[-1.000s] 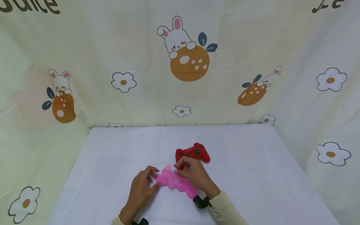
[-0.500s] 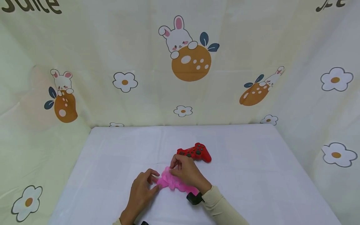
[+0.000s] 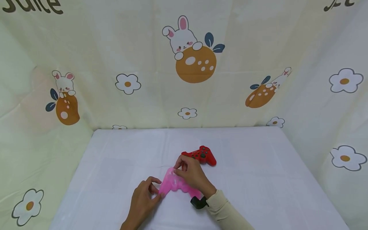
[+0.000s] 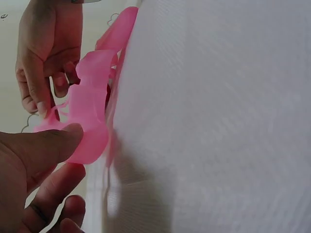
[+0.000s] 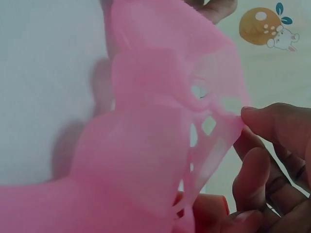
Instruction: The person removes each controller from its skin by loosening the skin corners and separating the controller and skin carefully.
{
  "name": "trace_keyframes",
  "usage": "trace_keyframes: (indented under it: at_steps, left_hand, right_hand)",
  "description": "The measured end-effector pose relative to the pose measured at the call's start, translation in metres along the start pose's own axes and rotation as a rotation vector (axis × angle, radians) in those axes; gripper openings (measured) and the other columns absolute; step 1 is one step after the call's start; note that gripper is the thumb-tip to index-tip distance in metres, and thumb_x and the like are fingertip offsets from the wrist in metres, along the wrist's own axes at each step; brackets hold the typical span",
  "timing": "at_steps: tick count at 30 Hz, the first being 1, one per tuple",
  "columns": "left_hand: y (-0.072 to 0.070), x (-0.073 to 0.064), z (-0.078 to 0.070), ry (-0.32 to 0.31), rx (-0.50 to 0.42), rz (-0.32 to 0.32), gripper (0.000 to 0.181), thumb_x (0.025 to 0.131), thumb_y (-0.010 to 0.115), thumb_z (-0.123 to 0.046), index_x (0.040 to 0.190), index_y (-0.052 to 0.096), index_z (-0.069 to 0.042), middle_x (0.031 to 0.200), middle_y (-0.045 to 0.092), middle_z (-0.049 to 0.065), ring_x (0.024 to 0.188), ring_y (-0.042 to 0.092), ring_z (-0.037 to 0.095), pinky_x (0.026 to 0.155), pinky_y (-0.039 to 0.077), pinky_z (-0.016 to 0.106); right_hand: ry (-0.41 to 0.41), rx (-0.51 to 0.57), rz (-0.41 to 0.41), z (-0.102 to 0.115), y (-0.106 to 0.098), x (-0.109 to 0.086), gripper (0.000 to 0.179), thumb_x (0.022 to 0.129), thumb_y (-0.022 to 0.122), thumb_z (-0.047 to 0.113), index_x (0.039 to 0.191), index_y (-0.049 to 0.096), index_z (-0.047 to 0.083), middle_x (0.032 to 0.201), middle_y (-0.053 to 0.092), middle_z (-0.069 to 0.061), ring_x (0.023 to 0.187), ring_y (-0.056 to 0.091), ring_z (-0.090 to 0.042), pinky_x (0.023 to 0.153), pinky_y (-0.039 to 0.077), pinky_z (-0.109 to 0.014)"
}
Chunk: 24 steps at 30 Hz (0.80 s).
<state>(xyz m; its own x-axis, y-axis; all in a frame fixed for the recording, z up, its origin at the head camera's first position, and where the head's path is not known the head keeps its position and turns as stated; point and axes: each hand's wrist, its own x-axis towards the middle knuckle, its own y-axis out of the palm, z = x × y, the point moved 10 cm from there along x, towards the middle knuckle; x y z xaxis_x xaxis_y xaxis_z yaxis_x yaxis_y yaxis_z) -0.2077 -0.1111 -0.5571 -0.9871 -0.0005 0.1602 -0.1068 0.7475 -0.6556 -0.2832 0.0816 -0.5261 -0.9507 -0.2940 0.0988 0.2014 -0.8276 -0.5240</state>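
Observation:
A soft, translucent pink game-controller cover [image 3: 172, 182], limp and with button holes, is held between both hands over the white table. My left hand [image 3: 141, 198] pinches its left grip end, thumb on the near face in the left wrist view. My right hand [image 3: 192, 172] pinches the far top edge between thumb and index finger. In the right wrist view that edge of the cover [image 5: 146, 141] is pulled out into a point, its holes stretched. Just beyond my right hand lies a red game controller [image 3: 206, 156], partly hidden by the hand.
A white cloth covers the table [image 3: 247, 179]. Behind it and at both sides hangs a cream curtain [image 3: 155, 105] printed with rabbits, oranges and flowers. A black wrist strap mount [image 3: 198, 203] sits by my right cuff.
My right hand has shifted left and slightly away, drawing the cover's far edge up. My left hand has moved a little nearer, and the crumpled left end now looks flatter and stretched. The controller stays put.

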Motion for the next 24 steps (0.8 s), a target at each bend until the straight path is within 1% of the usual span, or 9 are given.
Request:
trace_keyframes:
  at_steps: [4, 7, 10, 14, 17, 19, 22, 24]
  left_hand:
    - [0.001, -0.002, 0.000, -0.015, -0.025, 0.022, 0.046, 0.077, 0.094, -0.014, 0.112, 0.069, -0.030, 0.071, 0.059, -0.016, 0.070, 0.048, 0.006, 0.067, 0.038, 0.023]
    - [0.001, -0.001, -0.001, -0.016, -0.021, 0.023, 0.045, 0.078, 0.093, -0.014, 0.113, 0.069, -0.029, 0.070, 0.056, -0.017, 0.069, 0.047, 0.006, 0.066, 0.038, 0.022]
    - [-0.002, 0.001, -0.005, 0.001, -0.005, -0.002, 0.045, 0.077, 0.092, -0.013, 0.112, 0.069, -0.028, 0.070, 0.056, -0.020, 0.071, 0.049, 0.008, 0.066, 0.039, 0.022]
    - [-0.006, 0.008, -0.012, 0.028, 0.009, -0.036, 0.044, 0.076, 0.093, -0.015, 0.110, 0.069, -0.029, 0.074, 0.059, -0.023, 0.077, 0.053, 0.010, 0.069, 0.041, 0.023]
    - [-0.007, 0.017, -0.021, 0.050, 0.009, -0.039, 0.041, 0.078, 0.094, -0.018, 0.109, 0.069, -0.030, 0.079, 0.063, -0.020, 0.083, 0.056, 0.013, 0.070, 0.042, 0.024]
    - [-0.006, 0.023, -0.029, 0.079, 0.003, -0.034, 0.040, 0.078, 0.094, -0.020, 0.108, 0.069, -0.030, 0.084, 0.067, -0.018, 0.088, 0.058, 0.014, 0.071, 0.044, 0.024]
    - [0.001, 0.030, -0.045, 0.136, -0.010, -0.015, 0.038, 0.079, 0.094, -0.020, 0.107, 0.070, -0.029, 0.090, 0.071, -0.017, 0.094, 0.059, 0.014, 0.074, 0.048, 0.025]
    - [0.008, 0.035, -0.057, 0.181, -0.020, 0.005, 0.037, 0.079, 0.094, -0.020, 0.106, 0.070, -0.027, 0.094, 0.073, -0.016, 0.097, 0.060, 0.014, 0.077, 0.051, 0.027]
  right_hand:
    - [0.015, -0.008, -0.016, -0.004, -0.003, -0.004, 0.018, 0.090, 0.084, 0.014, 0.093, 0.069, 0.024, 0.070, 0.057, -0.001, 0.062, 0.049, -0.007, 0.056, 0.042, -0.021]
    - [0.047, -0.003, -0.048, -0.009, -0.013, -0.011, 0.017, 0.091, 0.084, 0.017, 0.094, 0.070, 0.026, 0.071, 0.060, 0.001, 0.061, 0.050, -0.008, 0.055, 0.043, -0.023]
    - [0.079, 0.021, -0.115, -0.015, -0.030, -0.020, 0.017, 0.092, 0.084, 0.018, 0.094, 0.069, 0.026, 0.073, 0.063, 0.003, 0.062, 0.053, -0.009, 0.055, 0.045, -0.024]
    - [0.136, 0.027, -0.228, -0.025, -0.055, -0.035, 0.017, 0.092, 0.083, 0.019, 0.092, 0.068, 0.026, 0.080, 0.067, 0.005, 0.065, 0.055, -0.012, 0.055, 0.046, -0.025]
    - [0.202, 0.008, -0.283, -0.036, -0.067, -0.048, 0.017, 0.092, 0.084, 0.020, 0.093, 0.068, 0.024, 0.086, 0.067, 0.004, 0.064, 0.054, -0.014, 0.054, 0.045, -0.025]
    - [0.260, -0.005, -0.296, -0.043, -0.071, -0.056, 0.016, 0.092, 0.084, 0.020, 0.094, 0.068, 0.022, 0.088, 0.067, 0.002, 0.064, 0.053, -0.015, 0.055, 0.044, -0.025]
    - [0.358, -0.018, -0.289, -0.054, -0.070, -0.069, 0.015, 0.092, 0.084, 0.020, 0.096, 0.069, 0.020, 0.091, 0.069, 0.001, 0.065, 0.053, -0.016, 0.055, 0.044, -0.026]
    - [0.416, -0.024, -0.265, -0.061, -0.065, -0.077, 0.015, 0.091, 0.083, 0.020, 0.095, 0.069, 0.019, 0.093, 0.070, 0.001, 0.065, 0.053, -0.017, 0.055, 0.043, -0.026]
